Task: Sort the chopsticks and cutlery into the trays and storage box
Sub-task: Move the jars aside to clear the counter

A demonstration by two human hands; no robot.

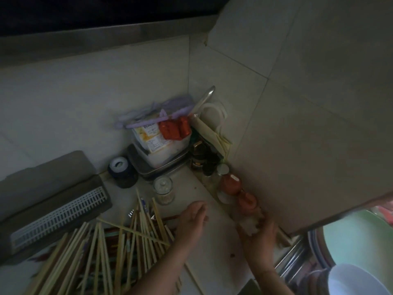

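Bamboo is what I am looking at most: my left hand (192,218) is hovering with its grip slack and holding nothing, just beside the chopsticks (119,248) heaped loose on the bench (212,248). My right hand (258,235) is curling its grip round something pale I cannot identify. The slotted tray (59,216) is lying left. Sticks look light, stiff, rolling easily; I would pinch several mid-length.

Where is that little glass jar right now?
The glass jar stands upright on the counter near the middle of the head view, just beyond the chopsticks and in front of the metal tray.
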